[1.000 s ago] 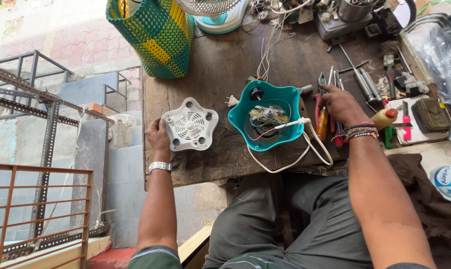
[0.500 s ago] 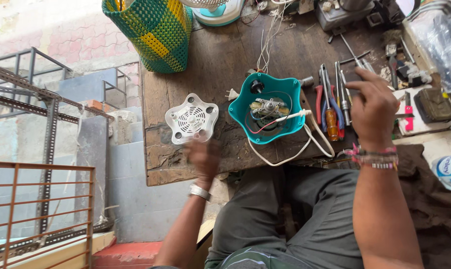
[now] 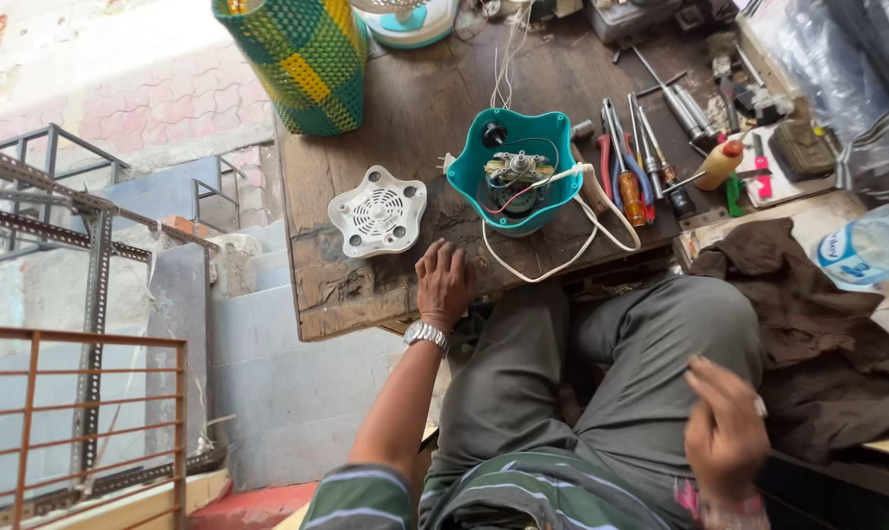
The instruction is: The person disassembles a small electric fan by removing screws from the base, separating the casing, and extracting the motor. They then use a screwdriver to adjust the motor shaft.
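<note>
Worn, dark wooden counter (image 3: 386, 118) boards lie in front of us, with steps and metal rails off to one side. Our left hand (image 3: 444, 285) rests flat on the counter edge, fingers (image 3: 435, 257) spread open, holding nothing. Just past those fingers, a little to the right and not touching, sits the teal plastic star-shaped motor shell (image 3: 515, 182) with its wires and white cord (image 3: 562, 257). Near it on the other side lies the white round vent cover (image 3: 378, 211). Our right hand (image 3: 727, 432) hangs blurry over our lap, well apart from the shell, open and empty. Screwdrivers and pliers (image 3: 633, 162) lie beside the shell.
</note>
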